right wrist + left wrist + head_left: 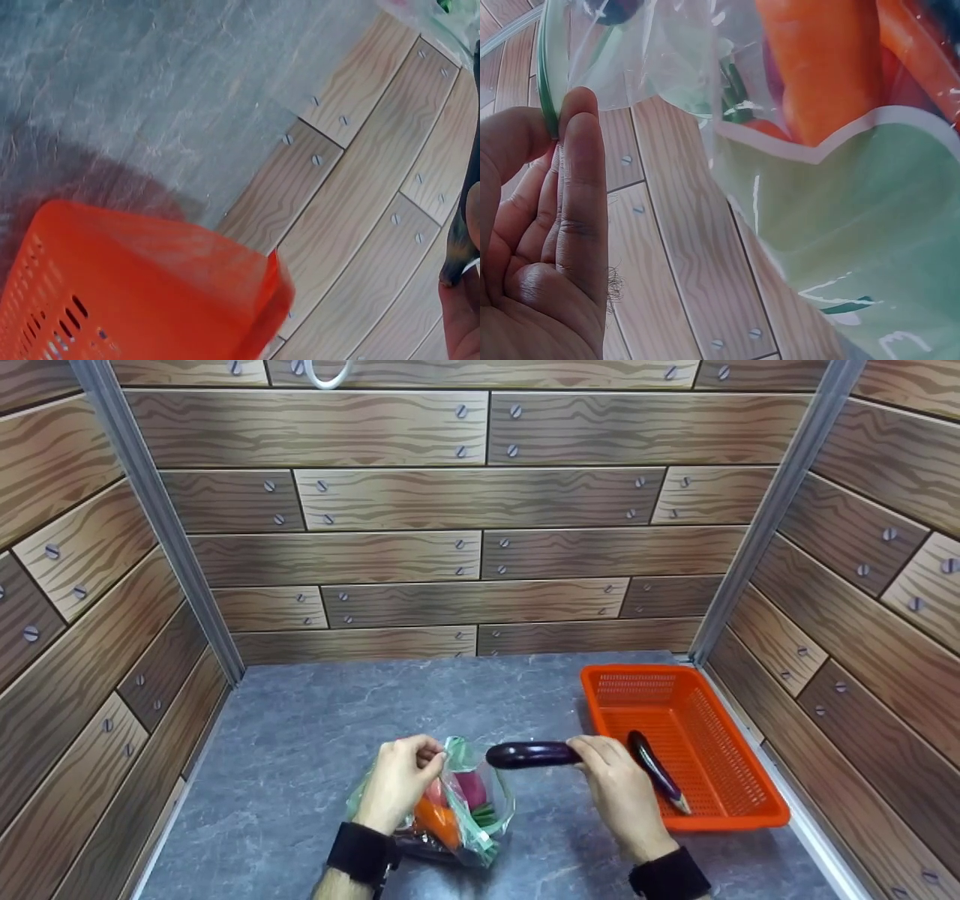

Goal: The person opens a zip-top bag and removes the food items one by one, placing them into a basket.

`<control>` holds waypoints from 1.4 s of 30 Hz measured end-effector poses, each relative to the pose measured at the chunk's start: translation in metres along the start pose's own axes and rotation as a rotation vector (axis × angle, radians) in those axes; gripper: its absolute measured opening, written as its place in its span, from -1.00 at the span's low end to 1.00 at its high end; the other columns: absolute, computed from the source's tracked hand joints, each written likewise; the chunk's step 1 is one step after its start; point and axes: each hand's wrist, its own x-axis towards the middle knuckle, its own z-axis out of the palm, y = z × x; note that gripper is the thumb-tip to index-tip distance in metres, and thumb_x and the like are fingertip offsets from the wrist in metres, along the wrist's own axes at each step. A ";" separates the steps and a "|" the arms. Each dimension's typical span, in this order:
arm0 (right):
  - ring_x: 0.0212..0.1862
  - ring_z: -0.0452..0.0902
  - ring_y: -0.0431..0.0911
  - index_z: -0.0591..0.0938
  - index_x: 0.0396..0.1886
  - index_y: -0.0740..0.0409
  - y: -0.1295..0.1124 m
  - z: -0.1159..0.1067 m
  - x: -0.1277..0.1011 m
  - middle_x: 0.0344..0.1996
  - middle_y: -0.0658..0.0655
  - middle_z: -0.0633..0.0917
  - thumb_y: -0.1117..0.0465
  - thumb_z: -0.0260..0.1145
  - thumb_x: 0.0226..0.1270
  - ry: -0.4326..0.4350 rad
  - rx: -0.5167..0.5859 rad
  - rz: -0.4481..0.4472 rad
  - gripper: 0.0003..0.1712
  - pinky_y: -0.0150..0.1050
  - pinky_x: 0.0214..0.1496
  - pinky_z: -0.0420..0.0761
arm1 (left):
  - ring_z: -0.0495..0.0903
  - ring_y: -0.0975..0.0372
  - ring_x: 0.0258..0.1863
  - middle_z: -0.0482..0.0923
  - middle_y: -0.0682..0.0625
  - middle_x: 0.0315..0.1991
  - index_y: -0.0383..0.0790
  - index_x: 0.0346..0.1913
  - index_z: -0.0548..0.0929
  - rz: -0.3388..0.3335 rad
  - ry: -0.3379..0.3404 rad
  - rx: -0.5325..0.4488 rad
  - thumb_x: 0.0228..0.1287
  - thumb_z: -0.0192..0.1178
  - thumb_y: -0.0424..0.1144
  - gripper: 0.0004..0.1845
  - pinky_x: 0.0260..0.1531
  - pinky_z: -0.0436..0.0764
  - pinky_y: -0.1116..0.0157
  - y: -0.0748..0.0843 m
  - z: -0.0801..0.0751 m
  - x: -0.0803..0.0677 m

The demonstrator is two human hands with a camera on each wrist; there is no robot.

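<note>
My left hand (401,780) pinches the green-edged rim of a clear plastic zip bag (480,834) between thumb and fingers; the left wrist view shows this rim (551,67) upright in the pinch. Inside the bag are a carrot (437,821), a purple-pink rounded thing (471,789) and something green (484,814). My right hand (619,791) grips a dark eggplant (529,755) by its stem end. The eggplant lies level, its rounded end pointing left, right by the bag's mouth. In the right wrist view only part of this eggplant (468,187) shows at the edge.
An orange perforated basket (772,814) stands on the right of the grey tabletop (315,705), with another eggplant (655,769) lying in it. Wood-patterned walls (390,499) enclose the back and both sides.
</note>
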 end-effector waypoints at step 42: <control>0.15 0.80 0.56 0.80 0.30 0.35 0.087 -0.054 -0.040 0.17 0.46 0.87 0.32 0.60 0.56 -0.150 -0.026 0.640 -0.59 0.57 0.12 0.74 | 0.84 0.26 -0.25 0.93 -0.04 -0.26 -0.27 -0.14 0.91 0.019 -0.012 -0.023 0.52 0.54 -0.35 -0.96 -0.20 0.87 0.36 0.002 -0.002 -0.002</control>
